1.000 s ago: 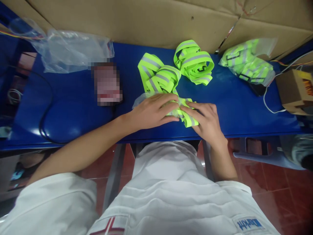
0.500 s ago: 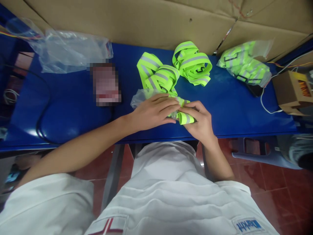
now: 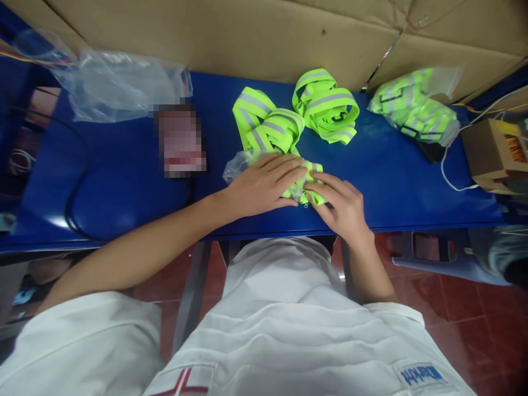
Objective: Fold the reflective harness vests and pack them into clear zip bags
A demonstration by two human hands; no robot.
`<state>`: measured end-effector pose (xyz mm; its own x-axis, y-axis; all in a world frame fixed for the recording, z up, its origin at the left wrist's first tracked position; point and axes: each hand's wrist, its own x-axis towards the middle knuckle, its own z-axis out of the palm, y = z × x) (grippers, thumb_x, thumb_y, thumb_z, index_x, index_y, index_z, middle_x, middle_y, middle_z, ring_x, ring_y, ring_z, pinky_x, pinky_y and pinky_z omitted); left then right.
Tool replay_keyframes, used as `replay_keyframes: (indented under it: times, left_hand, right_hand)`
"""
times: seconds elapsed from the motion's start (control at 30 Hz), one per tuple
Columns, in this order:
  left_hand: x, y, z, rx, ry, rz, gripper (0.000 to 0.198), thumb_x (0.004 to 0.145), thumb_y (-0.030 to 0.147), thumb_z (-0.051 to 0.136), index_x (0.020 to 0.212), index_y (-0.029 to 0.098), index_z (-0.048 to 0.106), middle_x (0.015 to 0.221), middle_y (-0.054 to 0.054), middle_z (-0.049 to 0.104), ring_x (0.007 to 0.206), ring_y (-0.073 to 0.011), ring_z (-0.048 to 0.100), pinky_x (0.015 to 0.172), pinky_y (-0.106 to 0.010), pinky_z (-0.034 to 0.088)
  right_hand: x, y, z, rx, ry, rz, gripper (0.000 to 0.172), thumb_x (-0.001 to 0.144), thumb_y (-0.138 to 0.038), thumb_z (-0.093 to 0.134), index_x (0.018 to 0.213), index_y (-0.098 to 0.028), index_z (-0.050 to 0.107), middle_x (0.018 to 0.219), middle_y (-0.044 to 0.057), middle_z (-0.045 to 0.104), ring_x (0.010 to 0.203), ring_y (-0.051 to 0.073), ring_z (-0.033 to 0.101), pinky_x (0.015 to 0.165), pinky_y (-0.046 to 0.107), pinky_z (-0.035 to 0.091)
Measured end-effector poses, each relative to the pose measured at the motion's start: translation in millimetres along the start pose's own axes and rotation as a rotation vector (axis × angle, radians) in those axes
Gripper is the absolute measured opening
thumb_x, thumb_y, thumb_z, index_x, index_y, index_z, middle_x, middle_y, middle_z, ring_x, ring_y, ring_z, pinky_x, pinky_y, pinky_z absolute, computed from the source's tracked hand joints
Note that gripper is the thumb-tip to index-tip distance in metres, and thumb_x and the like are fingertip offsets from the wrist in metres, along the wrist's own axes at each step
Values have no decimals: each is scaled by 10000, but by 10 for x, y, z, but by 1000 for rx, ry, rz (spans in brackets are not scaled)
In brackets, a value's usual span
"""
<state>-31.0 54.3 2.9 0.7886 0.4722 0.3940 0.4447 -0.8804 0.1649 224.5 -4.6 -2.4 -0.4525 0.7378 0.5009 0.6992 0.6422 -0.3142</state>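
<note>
My left hand (image 3: 266, 184) lies over a clear plastic bag (image 3: 236, 167), fingers extended together and thumb apart, holding it down on the table. A folded neon-yellow reflective strap (image 3: 315, 167) with a grey stripe lies partly in the bag. At the bag's right end, the fingers of my right hand (image 3: 341, 204) are bent over the strap and grip its folds. Both palms hide much of the bag and strap. Just beyond my hands lie a loose heap of reflective strap (image 3: 274, 127) and a coiled reflective strap (image 3: 326, 108).
On the blue table (image 3: 132, 187) are crumpled clear plastic (image 3: 119, 85) and a blurred-out item (image 3: 181, 140) at left. At right lie a bag of packed straps (image 3: 416, 107), a white cable (image 3: 447, 176) and a cardboard box (image 3: 493, 154). A cardboard-covered panel (image 3: 231, 38) borders the back.
My right hand has shifted slightly right and its fingers have spread more. The strap's folded end, which stuck out of the bag, now sits flatter and closer to my left hand.
</note>
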Motion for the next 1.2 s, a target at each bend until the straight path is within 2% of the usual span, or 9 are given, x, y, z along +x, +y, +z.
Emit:
replay_keyframes:
  times: [0.17, 0.3, 0.53, 0.6, 0.7, 0.9, 1.03, 1.13, 1.2]
  left_hand:
    - [-10, -75, 51, 46, 66, 45, 659, 984, 444, 785, 1489, 66, 591, 1497, -228, 665, 1414, -368, 637, 1225, -516, 500]
    - [-14, -93, 61, 58, 76, 57, 687, 981, 479, 782, 1494, 66, 588, 1491, -230, 669, 1411, -364, 640, 1229, -515, 497]
    - [-6, -46, 20, 161, 9, 95, 569, 1051, 399, 699, 1518, 100, 572, 1531, -192, 653, 1452, -332, 612, 1258, -489, 468]
    - [-5, -31, 27, 205, 11, 124, 491, 1081, 336, 643, 1514, 114, 580, 1538, -168, 655, 1461, -318, 607, 1270, -489, 460]
    - [-12, -19, 48, 239, 26, 166, 436, 1085, 214, 591, 1508, 107, 589, 1543, -166, 651, 1466, -316, 607, 1275, -516, 465]
    - [-19, -13, 37, 107, 31, 117, 477, 1030, 42, 531, 1486, 143, 626, 1490, -171, 689, 1460, -292, 623, 1287, -543, 466]
    - [3, -4, 13, 55, 8, 56, 575, 967, 129, 710, 1526, 120, 576, 1519, -203, 659, 1462, -335, 612, 1296, -548, 438]
    - [11, -11, 29, 33, 30, 16, 660, 955, 245, 791, 1549, 110, 539, 1541, -214, 637, 1461, -345, 606, 1298, -529, 428]
    - [11, -15, 45, 33, 30, 16, 659, 977, 291, 781, 1556, 103, 529, 1554, -215, 627, 1478, -349, 590, 1302, -529, 419]
  right_hand:
    - [-5, 5, -88, -11, -168, -39, 560, 1109, -595, 555, 1549, -257, 631, 1612, 157, 564, 1387, 344, 632, 1085, 516, 527]
    - [3, 27, -69, 95, -114, 23, 416, 1170, -404, 461, 1489, -253, 682, 1581, 151, 565, 1441, 306, 588, 1120, 496, 537]
    - [70, -50, 54, 283, 71, 195, 142, 1058, -331, 691, 1165, -237, 680, 1261, 95, 675, 1152, 235, 690, 902, 359, 610]
    - [107, -44, 96, 330, 87, 268, 211, 985, -309, 756, 1119, -225, 616, 1164, 70, 658, 1010, 207, 679, 772, 314, 584]
    - [204, -48, 184, 294, 75, 357, 370, 869, -300, 790, 1143, -223, 553, 1102, 49, 620, 963, 207, 637, 753, 314, 552]
    - [368, -173, 322, 151, 31, 446, 311, 884, -268, 671, 1149, -233, 514, 1157, 63, 589, 981, 218, 624, 791, 338, 558]
    - [270, -178, 168, 339, 30, 413, 326, 946, -302, 694, 1224, -229, 540, 1179, 69, 620, 1062, 217, 654, 894, 355, 603]
    - [130, -214, -49, 520, -17, 366, 413, 1007, -409, 741, 1330, -245, 542, 1353, 100, 627, 1174, 227, 686, 935, 357, 644]
    - [47, -271, -146, 458, -47, 309, 414, 996, -439, 794, 1320, -262, 608, 1470, 113, 594, 1303, 272, 663, 981, 388, 653]
